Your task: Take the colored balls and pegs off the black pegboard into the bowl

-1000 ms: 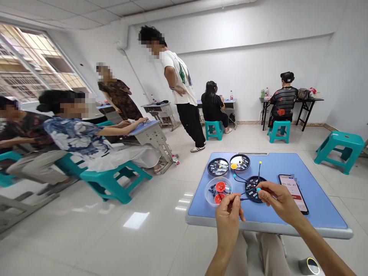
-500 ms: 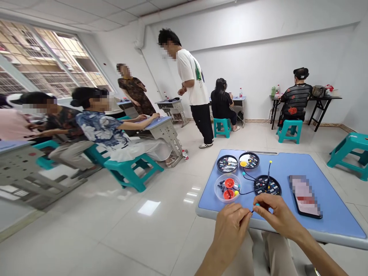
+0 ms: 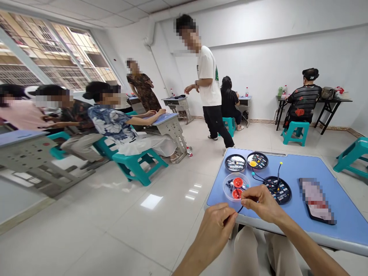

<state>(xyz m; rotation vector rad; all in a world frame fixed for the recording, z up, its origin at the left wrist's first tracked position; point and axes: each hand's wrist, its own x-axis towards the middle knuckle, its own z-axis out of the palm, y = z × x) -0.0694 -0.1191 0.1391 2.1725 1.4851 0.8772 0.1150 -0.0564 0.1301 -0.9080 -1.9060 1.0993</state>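
Observation:
My left hand [image 3: 217,224] is closed in a pinch on a thin black rod [image 3: 240,209] at the table's near edge. The rod's other end runs up to the pinched fingers of my right hand [image 3: 263,203], which hide its tip. Just beyond is a clear round tub [image 3: 225,193] holding red cups [image 3: 237,182] and small black pieces. Behind my right hand lies a black disc [image 3: 283,195] with printed labels. Thin black rods rise from it, one tipped with a yellow ball [image 3: 281,163], another ending at a blue ball [image 3: 253,173].
Two more black round lids [image 3: 235,164] lie at the back of the blue table [image 3: 310,165], one bearing a yellow piece [image 3: 252,163]. A phone [image 3: 320,203] lies at right. A person in a white shirt [image 3: 208,80] stands past the table; others sit on green stools.
My right hand has moved left toward the tub, and more of the black rod shows between my hands. The blue ball seen at my right fingertips is now hidden. The white-shirted person has stepped right.

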